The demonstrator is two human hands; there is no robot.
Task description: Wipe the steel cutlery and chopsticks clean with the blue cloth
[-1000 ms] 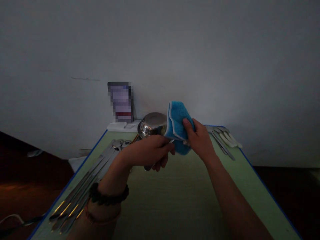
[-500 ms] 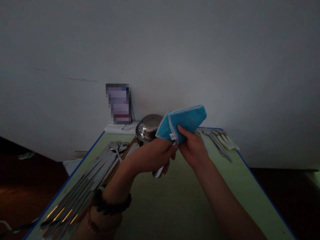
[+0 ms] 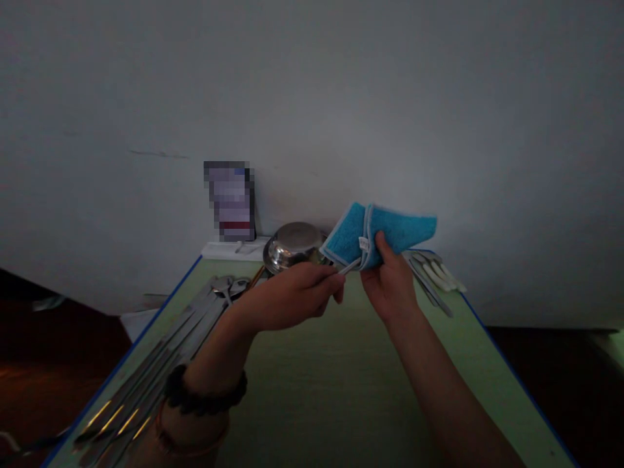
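My left hand (image 3: 292,296) is closed round a thin metal utensil (image 3: 349,266), whose end runs into the folded blue cloth (image 3: 385,234). My right hand (image 3: 390,286) pinches that cloth around the utensil, thumb on top. Both hands hover above the far half of the green table (image 3: 341,390). Just behind them a steel bowl (image 3: 290,247) sits upside down. A dark bead bracelet is on my left wrist.
Long metal utensils (image 3: 160,364) lie in a row along the table's left edge, with spoons (image 3: 227,284) at their far end. More cutlery (image 3: 433,276), some white-handled, lies at the far right. A blurred card (image 3: 229,201) stands against the wall.
The cloth has turned and shifted right, spreading flatter. The utensil's handle, seen below my left hand before, is now hidden, with only a short part showing at the cloth.
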